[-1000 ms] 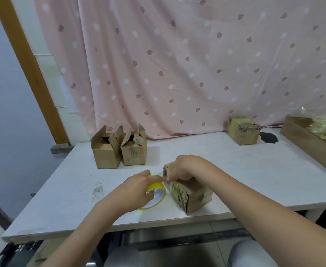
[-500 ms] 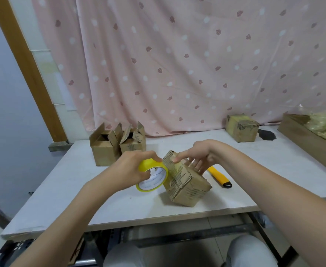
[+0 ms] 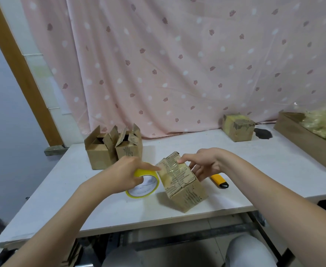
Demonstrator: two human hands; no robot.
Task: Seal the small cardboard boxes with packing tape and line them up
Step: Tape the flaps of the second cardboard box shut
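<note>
A small cardboard box (image 3: 185,191) sits tilted near the table's front, its closed top turned toward me with shiny tape across it. My left hand (image 3: 125,172) grips a yellow tape roll (image 3: 144,186) pressed against the box's left edge. My right hand (image 3: 204,162) holds the box, thumb on its top and fingers curled round its far side. Two open boxes (image 3: 100,155) (image 3: 129,149) stand side by side at the back left. A taped box (image 3: 237,127) stands at the back right.
A yellow utility knife (image 3: 219,181) lies on the white table (image 3: 273,170) just right of the held box. A long wooden tray (image 3: 308,139) with yellowish filling runs along the right edge. A pink curtain hangs behind. My knees show below the table's front edge.
The box has tipped up off its base and turned its top toward me. The tape roll has risen against its left edge. My right hand shifted from the box's top to its far side, uncovering the knife.
</note>
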